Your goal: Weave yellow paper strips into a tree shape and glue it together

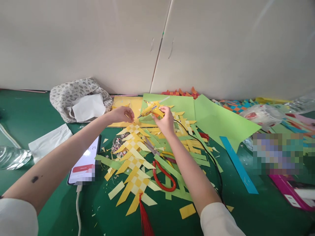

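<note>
My right hand (166, 120) is wrapped round a yellow glue gun (150, 109), whose nozzle points left toward my other hand. My left hand (122, 114) pinches something thin and dark, too small to name, just above the upper end of a woven paper piece. That woven piece (135, 160), yellow and pale cream with pointed strips along both sides, lies lengthwise before me. A red tassel (145, 218) hangs from its near end. A black cord runs from the glue gun past my right forearm.
Red-handled scissors (164, 177) lie among green strips right of the woven piece. At left are a charging phone (85, 160), a white tissue (50, 141) and a patterned cloth bag (80, 86). A blue strip (238, 165) and green sheets (221, 121) lie right.
</note>
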